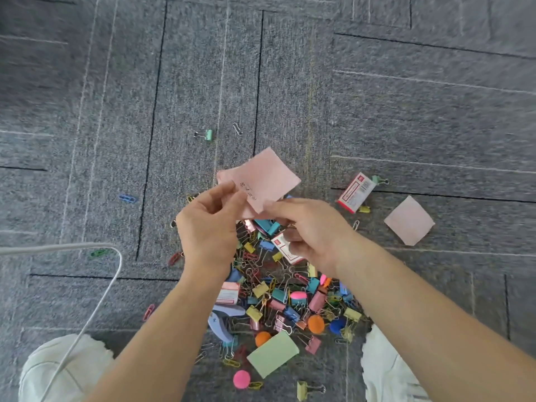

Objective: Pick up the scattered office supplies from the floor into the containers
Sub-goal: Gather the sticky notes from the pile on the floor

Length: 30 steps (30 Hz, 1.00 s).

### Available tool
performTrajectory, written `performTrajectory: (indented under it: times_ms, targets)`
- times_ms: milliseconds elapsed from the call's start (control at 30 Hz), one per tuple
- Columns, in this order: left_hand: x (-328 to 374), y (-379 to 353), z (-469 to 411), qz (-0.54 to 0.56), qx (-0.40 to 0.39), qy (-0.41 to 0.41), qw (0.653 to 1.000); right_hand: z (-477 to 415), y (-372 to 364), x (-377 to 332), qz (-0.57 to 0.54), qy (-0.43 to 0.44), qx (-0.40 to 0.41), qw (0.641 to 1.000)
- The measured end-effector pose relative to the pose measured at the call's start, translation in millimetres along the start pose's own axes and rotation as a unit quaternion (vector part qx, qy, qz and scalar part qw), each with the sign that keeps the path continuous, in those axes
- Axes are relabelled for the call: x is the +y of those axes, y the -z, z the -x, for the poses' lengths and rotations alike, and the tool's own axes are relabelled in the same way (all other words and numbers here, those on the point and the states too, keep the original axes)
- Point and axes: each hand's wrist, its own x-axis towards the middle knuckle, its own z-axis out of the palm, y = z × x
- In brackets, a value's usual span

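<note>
Pink sticky notes point(265, 175) are held up above the floor between both hands. My left hand point(207, 224) pinches their left edge, and my right hand point(307, 227) pinches the lower right corner. Below the hands lies a heap of coloured binder clips and paper clips point(278, 297) on the grey carpet. In the heap are a small staple box point(285, 246), a green sticky pad point(272, 353), a blue staple remover point(223, 323) and round orange, pink and blue pieces. No container is in view.
Another pink sticky pad point(409, 220) and a red-and-white staple box point(356, 192) lie at the right. Stray clips dot the carpet, among them a green binder clip point(206, 135). A white cable point(95, 285) curves at the left. My knees in white trousers point(66, 369) frame the heap.
</note>
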Motion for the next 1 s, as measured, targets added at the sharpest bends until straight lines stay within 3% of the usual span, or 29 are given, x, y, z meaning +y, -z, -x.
performTrajectory:
  times_ms: [67,200,300,467,567,733,867,1000]
  targets:
    - [1.9,1.2,-0.1,0.005,-0.002,0.007,1.0,0.9,5.0,-3.5,0.041,0.018,0.006,0.999]
    - [1.2,8.9,-5.8,-0.026,0.0,-0.007,1.0,-1.7,18.0,-15.5,0.002,0.048,0.054,0.997]
    - [-0.5,18.7,-8.4,-0.055,-0.018,-0.038,0.998,-4.2,14.4,-16.3,0.068,0.098,0.081,0.99]
    - [5.6,31.0,-15.9,-0.032,-0.008,-0.049,0.998,-10.8,-19.7,-6.1,0.064,0.091,0.06,0.992]
    - [9.4,39.2,-21.8,-0.055,0.015,-0.077,0.995,-15.5,-32.4,-6.0,0.127,0.102,0.045,0.986]
    - [8.4,64.5,-36.6,-0.055,0.055,-0.08,0.994,-44.8,-13.6,-23.5,0.322,0.154,0.227,0.906]
    - [4.0,74.5,-40.4,-0.088,0.054,-0.079,0.992,-65.9,-10.5,-36.5,0.511,0.177,0.168,0.824]
    - [-2.5,73.8,-38.6,-0.109,0.036,-0.069,0.991,-73.4,-13.6,-45.6,0.528,0.14,0.128,0.828]
